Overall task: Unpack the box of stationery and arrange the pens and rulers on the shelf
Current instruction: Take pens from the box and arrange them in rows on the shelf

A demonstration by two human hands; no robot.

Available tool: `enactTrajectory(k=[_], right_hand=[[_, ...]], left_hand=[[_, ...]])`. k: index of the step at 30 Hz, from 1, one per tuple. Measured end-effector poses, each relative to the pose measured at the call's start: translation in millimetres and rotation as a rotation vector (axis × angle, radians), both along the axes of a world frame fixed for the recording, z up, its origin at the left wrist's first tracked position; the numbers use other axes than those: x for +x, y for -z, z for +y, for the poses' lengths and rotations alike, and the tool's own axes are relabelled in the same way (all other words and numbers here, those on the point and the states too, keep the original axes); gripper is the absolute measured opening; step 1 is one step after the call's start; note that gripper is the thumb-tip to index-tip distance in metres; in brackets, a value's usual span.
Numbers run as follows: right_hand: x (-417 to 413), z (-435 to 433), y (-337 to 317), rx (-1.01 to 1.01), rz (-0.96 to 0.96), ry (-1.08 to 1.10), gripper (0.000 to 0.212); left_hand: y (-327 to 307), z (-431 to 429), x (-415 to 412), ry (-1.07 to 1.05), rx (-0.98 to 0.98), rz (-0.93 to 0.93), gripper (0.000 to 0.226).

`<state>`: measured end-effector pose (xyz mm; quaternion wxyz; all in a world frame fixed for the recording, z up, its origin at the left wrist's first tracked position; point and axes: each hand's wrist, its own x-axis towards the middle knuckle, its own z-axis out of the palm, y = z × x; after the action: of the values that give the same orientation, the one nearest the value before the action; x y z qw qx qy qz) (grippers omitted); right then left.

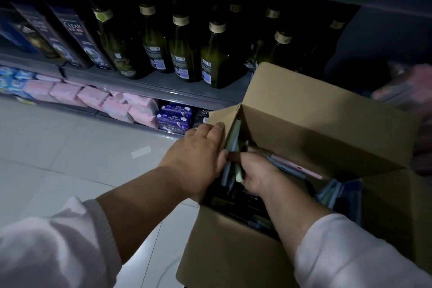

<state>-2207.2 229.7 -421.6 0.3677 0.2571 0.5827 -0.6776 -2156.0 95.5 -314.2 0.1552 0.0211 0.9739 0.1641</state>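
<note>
Open brown cardboard box before a grey metal shelf crowded with dark green glass bottles. Left hand lies flat-fingered on the box's side flap; right hand, inside the box, grasps pastel pens.

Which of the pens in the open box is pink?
The pink pen lying slanted just beyond the right hand. The pens which that hand holds are green or grey-blue.

Slim plastic pens lie in the open brown cardboard box, which stands before the grey metal shelf carrying tall dark glass bottles.
</note>
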Motion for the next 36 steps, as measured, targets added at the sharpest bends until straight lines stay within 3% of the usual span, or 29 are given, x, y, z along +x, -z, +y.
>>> enactTrajectory(k=[5, 11, 14, 18, 21, 25, 31, 36], right_hand=[[9, 18, -42, 0.016, 0.116, -0.043, 0.025], [17, 44, -114, 0.034, 0.240, -0.099, 0.018], [23, 56, -157, 0.019, 0.321, -0.137, 0.022], [32, 75, -229, 0.039, 0.458, -0.192, 0.021], [39, 91, -287, 0.117, 0.582, -0.251, 0.020], [53, 115, -360, 0.196, 0.714, -0.256, 0.017], [85, 152, -459, 0.251, 0.797, -0.283, 0.015], [123, 183, -526, 0.307, 0.840, -0.352, 0.018]], left_hand=[[-20, 1, -4, 0.000, -0.036, -0.017, 0.061], [-69, 20, -6, -0.085, 0.107, 0.067, 0.052], [-101, 38, -5, -0.213, 0.385, -0.035, 0.037], [-162, 70, 4, -0.567, 1.004, -0.287, 0.023], [-211, 90, 11, -0.654, 1.211, -0.327, 0.011], [-279, 113, 23, -0.653, 1.377, -0.339, 0.011], [-373, 142, 56, -0.529, 1.418, -0.292, 0.010], [-430, 164, 83, -0.424, 1.474, -0.427, 0.009]])
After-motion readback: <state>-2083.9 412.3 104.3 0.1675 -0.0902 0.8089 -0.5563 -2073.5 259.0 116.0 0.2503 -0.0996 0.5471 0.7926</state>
